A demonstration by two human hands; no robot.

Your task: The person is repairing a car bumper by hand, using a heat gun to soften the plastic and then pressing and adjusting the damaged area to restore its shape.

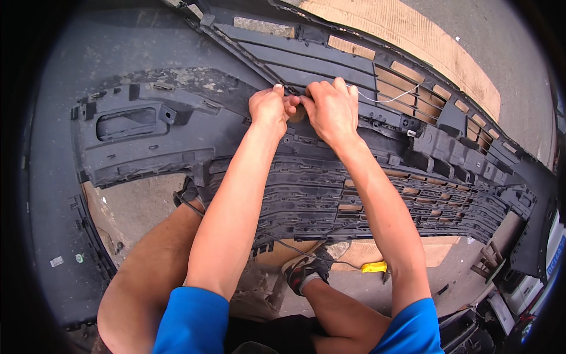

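A large dark grey car bumper (147,147) lies inside-up across the ground in front of me, with its slatted grille (354,194) toward the right. My left hand (268,106) and my right hand (330,106) meet at the bumper's upper middle, fingers curled and pinching a small spot on the plastic where the grille joins it. A thin white wire (389,97) runs from my right hand off to the right across the slats. What sits between the fingertips is hidden.
Flat brown cardboard (413,29) lies under the bumper's far side. A yellow-handled tool (373,267) rests on the ground by my right shoe (306,268). My knees are bent below the bumper. Dark car parts crowd the lower right corner (513,289).
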